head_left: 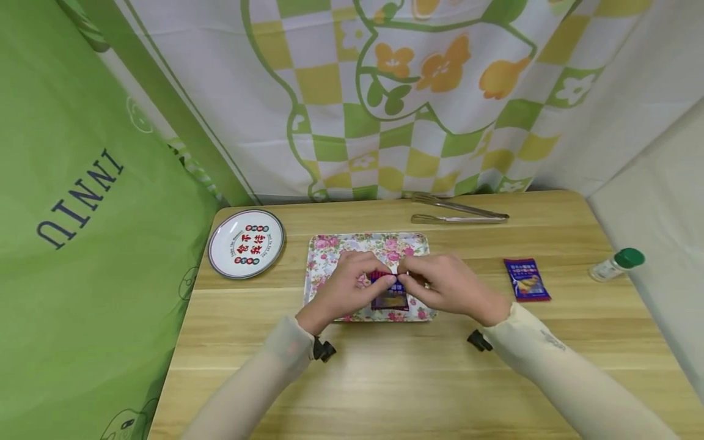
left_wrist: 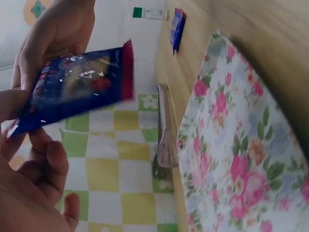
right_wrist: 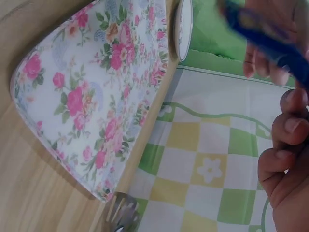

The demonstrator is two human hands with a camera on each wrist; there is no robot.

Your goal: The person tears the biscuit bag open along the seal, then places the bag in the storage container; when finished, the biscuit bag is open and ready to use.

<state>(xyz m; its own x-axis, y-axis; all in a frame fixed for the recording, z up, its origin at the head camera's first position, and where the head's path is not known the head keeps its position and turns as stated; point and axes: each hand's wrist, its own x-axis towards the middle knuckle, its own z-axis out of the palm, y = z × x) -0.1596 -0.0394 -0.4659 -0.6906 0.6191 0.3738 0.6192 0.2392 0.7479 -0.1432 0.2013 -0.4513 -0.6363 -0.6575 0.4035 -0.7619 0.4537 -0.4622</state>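
Note:
Above a floral tray (head_left: 324, 250), both hands pinch the top edge of a small blue snack packet (head_left: 389, 299) with red ends. In the head view the left hand (head_left: 352, 282) is at its left corner, the right hand (head_left: 440, 281) at its right, thumbs and fingertips close together. The left wrist view shows the packet (left_wrist: 77, 87) in the air, its lower red end (left_wrist: 127, 70) pointing away from the fingers. From the right wrist, the packet (right_wrist: 265, 41) is partly cut off and blurred, with curled fingers of the right hand (right_wrist: 289, 145) beside it.
A second blue packet (head_left: 527, 280) lies to the right of the tray. Farther right is a green-capped shaker bottle (head_left: 607, 269). Metal tongs (head_left: 462, 211) lie behind the tray, and a white plate (head_left: 225, 244) with red lettering stands at the left. A patterned curtain (head_left: 379, 146) hangs behind the table.

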